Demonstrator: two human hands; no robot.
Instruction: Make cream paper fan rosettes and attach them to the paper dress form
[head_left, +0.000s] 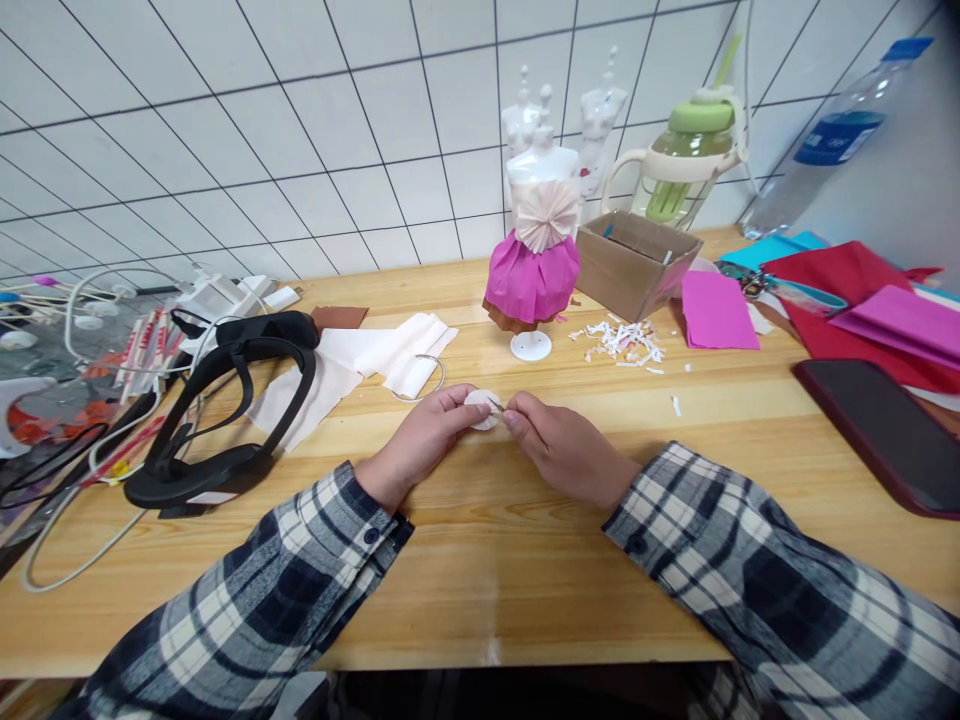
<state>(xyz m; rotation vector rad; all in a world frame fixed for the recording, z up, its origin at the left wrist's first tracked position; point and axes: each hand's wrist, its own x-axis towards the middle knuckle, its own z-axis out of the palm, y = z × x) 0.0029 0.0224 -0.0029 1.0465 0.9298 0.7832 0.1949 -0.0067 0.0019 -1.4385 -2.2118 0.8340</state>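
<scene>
The wooden tabletop carried everything. One black headset lay at my left, one dark phone, cut off by the frame edge, at my right. Three small mannequins stood by the wall; the front one wore a magenta paper skirt. One cardboard box sat beside it. My two hands met mid-table: my left hand pinched one small white paper disc, my right hand closed on something thin against it, too small to make out.
</scene>
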